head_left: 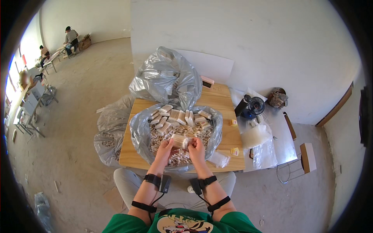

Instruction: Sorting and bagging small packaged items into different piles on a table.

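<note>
Between my two hands is a small clear packet of cotton swabs, lying level above a heap of loose swabs. My left hand is closed on the packet's left end. At the other end, the fingers of my right hand pinch the clear wrapping. Beneath both hands, loose cotton swabs fill a grey plastic bag with its mouth spread wide on the wooden table. Several packed bundles of swabs lie on the far side of the heap.
A bulging grey bag stands behind on the wooden table; more bags sit left on the floor. Clear plastic sleeves lie near my right hand. On the right side table are a fan and plastic film. People work far left.
</note>
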`<state>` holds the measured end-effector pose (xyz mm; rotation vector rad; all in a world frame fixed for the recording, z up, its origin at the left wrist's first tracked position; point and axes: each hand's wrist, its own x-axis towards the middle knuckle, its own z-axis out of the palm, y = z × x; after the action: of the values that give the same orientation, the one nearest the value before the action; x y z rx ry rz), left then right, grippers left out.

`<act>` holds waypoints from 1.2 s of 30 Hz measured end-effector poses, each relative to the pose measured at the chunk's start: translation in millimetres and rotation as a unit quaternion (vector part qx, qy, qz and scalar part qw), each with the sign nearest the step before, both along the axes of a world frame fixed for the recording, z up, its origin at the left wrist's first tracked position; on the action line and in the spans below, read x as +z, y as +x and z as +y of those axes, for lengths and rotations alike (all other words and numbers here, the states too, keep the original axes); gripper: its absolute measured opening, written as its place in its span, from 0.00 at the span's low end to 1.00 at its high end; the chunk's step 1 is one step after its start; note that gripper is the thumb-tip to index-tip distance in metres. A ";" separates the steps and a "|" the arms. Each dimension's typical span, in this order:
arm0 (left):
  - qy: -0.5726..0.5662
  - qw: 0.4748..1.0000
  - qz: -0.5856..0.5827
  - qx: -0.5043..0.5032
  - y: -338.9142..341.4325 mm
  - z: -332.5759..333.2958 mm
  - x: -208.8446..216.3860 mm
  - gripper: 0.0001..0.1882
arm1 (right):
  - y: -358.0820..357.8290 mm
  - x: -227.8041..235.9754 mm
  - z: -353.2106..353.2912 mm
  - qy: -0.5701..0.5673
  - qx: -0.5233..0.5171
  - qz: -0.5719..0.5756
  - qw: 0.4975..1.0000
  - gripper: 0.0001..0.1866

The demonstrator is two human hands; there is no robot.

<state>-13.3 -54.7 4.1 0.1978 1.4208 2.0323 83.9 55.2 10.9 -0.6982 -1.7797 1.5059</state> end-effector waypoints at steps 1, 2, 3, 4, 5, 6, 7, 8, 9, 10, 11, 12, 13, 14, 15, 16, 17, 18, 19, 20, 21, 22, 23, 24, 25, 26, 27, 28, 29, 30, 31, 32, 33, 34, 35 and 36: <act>-0.006 0.999 -0.025 -0.028 0.8 -3.0 4.2 0.14 | 1.1 0.9 1.4 0.003 0.007 -0.002 1.000 0.13; -0.011 0.997 -0.049 -0.057 1.1 -4.1 7.9 0.14 | 3.3 2.0 3.0 0.002 0.006 -0.002 1.000 0.13; -0.012 0.997 -0.050 -0.055 -0.1 -5.2 7.1 0.14 | 6.0 10.0 0.8 0.034 0.010 -0.033 0.999 0.13; -0.031 0.998 -0.004 -0.056 -1.3 -6.0 6.3 0.13 | 7.7 15.2 0.2 0.067 0.015 -0.064 0.996 0.12; -0.049 0.996 0.041 -0.056 -2.4 -6.9 5.4 0.13 | 8.4 13.4 4.0 0.066 0.017 -0.064 0.996 0.12; -0.049 0.996 0.041 -0.058 -2.1 -5.2 6.9 0.13 | 10.3 13.7 10.3 0.050 0.014 -0.094 0.994 0.10; -0.057 0.994 0.059 -0.066 -1.9 -3.8 8.4 0.13 | 11.2 13.1 14.3 0.034 0.010 -0.125 0.992 0.08; -0.066 0.992 0.076 -0.073 -1.7 -2.6 9.8 0.13 | 11.8 11.8 16.1 0.034 0.009 -0.125 0.992 0.08; -0.067 0.992 0.077 -0.071 -3.9 -2.1 4.5 0.13 | 10.5 16.5 14.3 0.012 0.005 -0.124 0.992 0.07; -0.116 0.981 0.147 -0.047 -5.9 -1.1 -1.0 0.12 | 8.7 19.5 12.8 -0.010 0.001 -0.123 0.992 0.06; -0.164 0.962 0.217 -0.023 -8.3 -1.0 -6.3 0.11 | 5.9 15.6 11.8 -0.010 0.004 -0.122 0.992 0.06; -0.161 0.962 0.218 -0.028 -6.5 4.0 1.0 0.11 | 6.1 8.4 16.4 0.069 -0.034 -0.078 0.994 0.07; -0.202 0.924 0.323 -0.020 -2.8 4.7 13.9 0.11 | 5.3 3.5 18.3 0.146 -0.068 -0.034 0.986 0.09; -0.240 0.873 0.424 -0.012 -0.5 7.3 23.4 0.11 | 3.6 -0.5 23.0 0.147 -0.071 -0.035 0.986 0.09; -0.241 0.873 0.424 -0.012 -1.6 7.8 26.3 0.11 | -1.2 1.8 23.6 0.193 -0.028 -0.001 0.981 0.09; -0.232 0.859 0.456 -0.014 -2.5 8.7 28.6 0.11 | -5.1 3.9 23.8 0.238 0.013 0.033 0.971 0.09; -0.223 0.844 0.488 -0.016 -2.5 9.0 30.3 0.11 | -6.7 5.3 21.6 0.237 0.013 0.033 0.971 0.09; -0.224 0.844 0.488 -0.015 -3.0 9.0 30.4 0.11 | -8.1 13.3 15.7 0.187 0.052 -0.024 0.981 0.09; -0.222 0.849 0.480 -0.017 -3.4 8.8 30.3 0.12 | -8.9 18.8 12.0 0.135 0.090 -0.081 0.983 0.10; -0.220 0.854 0.472 -0.018 -3.8 8.3 30.2 0.12 | -9.8 19.3 11.3 0.135 0.091 -0.081 0.983 0.10; -0.219 0.854 0.473 -0.018 -4.6 9.1 27.8 0.12 | -9.4 19.9 12.2 0.114 0.090 -0.070 0.987 0.09; -0.189 0.881 0.433 -0.020 -5.5 9.6 25.2 0.12 | -9.3 20.4 12.7 0.094 0.090 -0.059 0.990 0.09; -0.160 0.906 0.392 -0.021 -6.6 10.1 22.7 0.11 | -9.7 20.7 12.8 0.094 0.090 -0.059 0.990 0.09; -0.160 0.906 0.392 -0.022 -6.1 10.7 23.6 0.11 | -9.5 19.1 12.8 0.087 0.084 -0.054 0.991 0.08; -0.159 0.910 0.382 -0.018 -5.6 11.0 24.5 0.11 | -9.7 17.5 12.8 0.080 0.078 -0.050 0.992 0.07; -0.158 0.914 0.372 -0.014 -4.8 11.6 25.4 0.11 | -10.9 15.9 12.8 0.080 0.077 -0.051 0.993 0.07; -0.159 0.914 0.372 -0.014 -4.6 12.0 24.8 0.11 | -13.1 15.6 11.3 0.077 0.073 -0.028 0.994 0.07; -0.163 0.910 0.381 0.002 -4.2 13.0 24.3 0.09 | -14.4 15.5 10.3 0.075 0.069 -0.005 0.995 0.06; -0.168 0.905 0.391 0.017 -3.7 13.6 23.8 0.07 | -14.7 15.7 10.0 0.075 0.069 -0.005 0.995 0.06; -0.168 0.905 0.391 0.018 -3.5 13.3 24.0 0.07 | -15.2 19.7 8.8 0.083 0.067 -0.029 0.994 0.06; -0.178 0.901 0.395 0.032 -3.3 12.8 24.2 0.06 | -15.9 22.5 7.5 0.092 0.065 -0.053 0.992 0.06; -0.188 0.896 0.398 0.048 -3.2 12.3 24.5 0.06 | -17.0 21.0 6.9 0.092 0.066 -0.053 0.992 0.06; -0.187 0.896 0.399 0.048 -3.6 13.5 24.0 0.06 | -18.1 20.2 6.8 0.098 0.064 -0.041 0.992 0.06; -0.197 0.879 0.429 0.067 -4.3 15.1 23.7 0.06 | -19.2 19.2 6.6 0.103 0.061 -0.030 0.992 0.07; -0.207 0.860 0.458 0.086 -5.0 16.5 23.3 0.06 | -21.5 18.2 5.7 0.104 0.061 -0.029 0.992 0.07; -0.206 0.860 0.458 0.086 -5.0 17.6 23.5 0.06 | -24.3 17.5 4.1 0.101 0.028 0.029 0.994 0.08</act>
<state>-18.3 -37.1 27.6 0.9768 2.4821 1.7436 59.6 59.4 28.4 -0.5032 -1.8896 1.3434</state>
